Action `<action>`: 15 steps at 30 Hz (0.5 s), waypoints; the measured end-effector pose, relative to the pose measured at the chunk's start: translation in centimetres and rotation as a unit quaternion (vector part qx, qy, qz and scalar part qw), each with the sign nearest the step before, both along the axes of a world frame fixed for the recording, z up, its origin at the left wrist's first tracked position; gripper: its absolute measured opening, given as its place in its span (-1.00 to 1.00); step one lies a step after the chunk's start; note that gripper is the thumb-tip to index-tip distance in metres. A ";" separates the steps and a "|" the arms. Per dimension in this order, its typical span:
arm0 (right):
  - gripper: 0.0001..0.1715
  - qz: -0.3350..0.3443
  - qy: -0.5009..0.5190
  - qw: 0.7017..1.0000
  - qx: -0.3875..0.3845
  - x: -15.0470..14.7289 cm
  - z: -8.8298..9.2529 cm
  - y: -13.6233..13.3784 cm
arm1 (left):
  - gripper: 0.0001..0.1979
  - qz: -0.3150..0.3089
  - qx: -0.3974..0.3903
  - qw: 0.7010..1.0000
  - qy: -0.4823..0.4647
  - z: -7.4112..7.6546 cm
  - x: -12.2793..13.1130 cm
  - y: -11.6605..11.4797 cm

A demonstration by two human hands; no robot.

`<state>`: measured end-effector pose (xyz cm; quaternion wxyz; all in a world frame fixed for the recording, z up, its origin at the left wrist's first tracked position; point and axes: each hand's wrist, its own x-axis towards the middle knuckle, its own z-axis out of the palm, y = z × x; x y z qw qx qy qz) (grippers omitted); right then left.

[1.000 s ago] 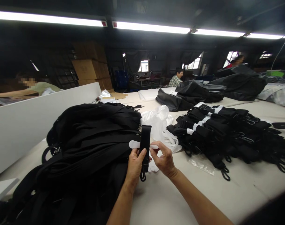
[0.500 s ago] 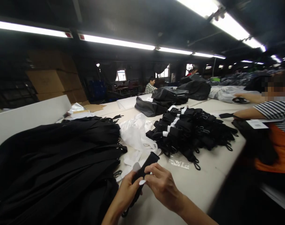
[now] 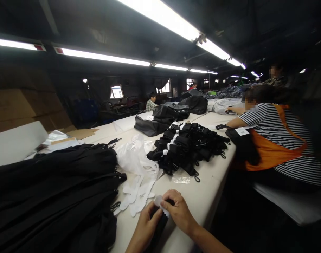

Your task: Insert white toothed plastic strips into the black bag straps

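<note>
Near the table's front edge, my left hand (image 3: 146,223) is closed around a folded black strap (image 3: 160,226). My right hand (image 3: 179,212) pinches a white zigzag-edged strip (image 3: 158,200) at the strap's upper end. The strip lies across the strap between both thumbs; its far side is hidden by my fingers. Ahead on the table are loose white strips (image 3: 139,198). Beyond them sits a pile of black straps (image 3: 185,144) with metal or plastic hooks, several of them banded in white.
Black fabric pieces (image 3: 49,196) heap up on the left. White thin material (image 3: 135,154) and a clear plastic bag (image 3: 180,179) lie mid-table. Dark bags (image 3: 152,125) stand farther back. A person in a striped shirt and orange apron (image 3: 276,151) sits at the right edge.
My view has swung to the right. The white strip now lies across the strap's end, and my right hand has moved up to it, closer to my left.
</note>
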<state>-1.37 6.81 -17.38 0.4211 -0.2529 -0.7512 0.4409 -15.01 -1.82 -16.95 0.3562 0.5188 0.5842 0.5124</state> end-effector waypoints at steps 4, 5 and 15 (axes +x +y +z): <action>-0.80 -0.049 -0.008 0.999 0.016 -1.8 -0.7 -0.3 | -0.64 0.125 0.008 0.991 0.036 -1.0 0.0 0.2; -0.81 -0.049 -0.014 0.998 0.020 -2.0 -0.8 -0.4 | -0.64 0.141 0.014 0.989 0.042 -1.0 0.0 0.2; -0.85 -0.091 -0.078 0.993 -0.002 -2.3 0.2 -1.5 | -0.65 0.214 0.022 0.970 0.113 -0.2 0.1 -0.4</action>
